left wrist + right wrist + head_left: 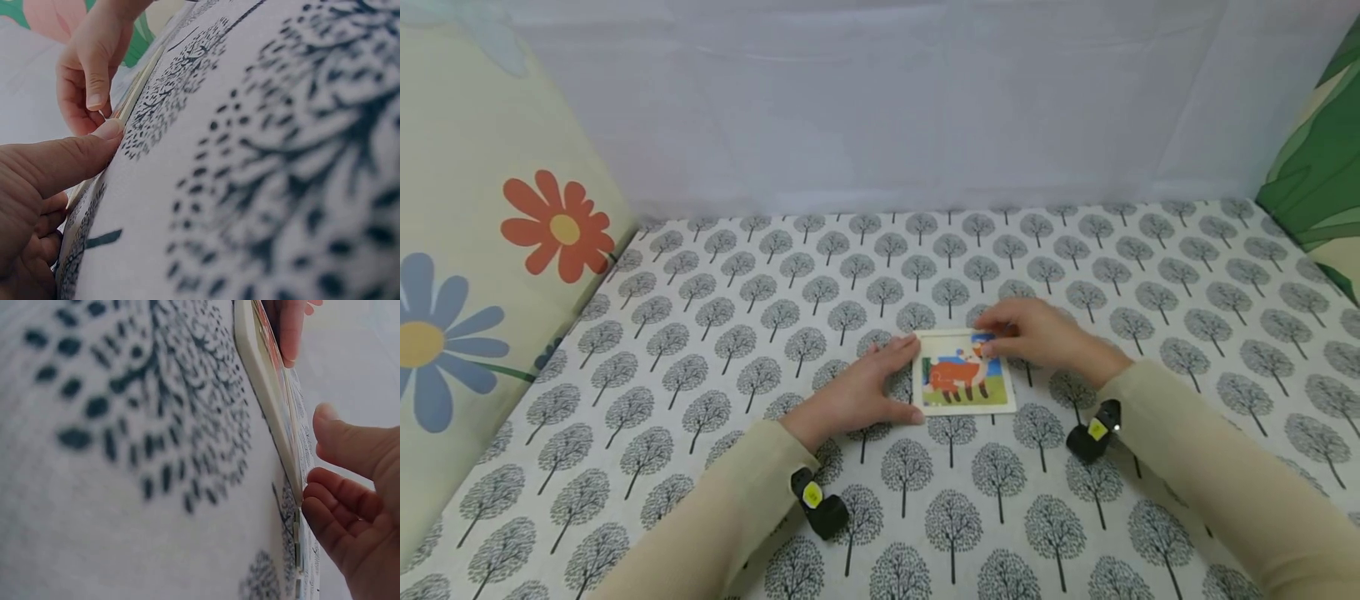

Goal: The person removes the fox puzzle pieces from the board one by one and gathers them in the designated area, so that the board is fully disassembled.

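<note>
A small square jigsaw puzzle (958,379) with a cream frame lies on the cloth, its picture an orange animal on green and blue. My left hand (861,396) holds its left side, thumb by the near left corner and fingertips by the far left corner. Up close in the left wrist view, the left thumb (75,153) presses along the frame's edge. My right hand (1037,337) is at the far right corner, over the animal's head. The right wrist view has its thumb apart from loosely bent fingers (337,506), which are right at the frame's edge.
A white cloth (906,492) printed with dark trees covers the table. Behind it hangs a pale curtain (925,100). Flower-printed panels (445,183) stand at the left, and a green leaf print (1318,167) borders the right. Each wrist wears a small black camera (820,504).
</note>
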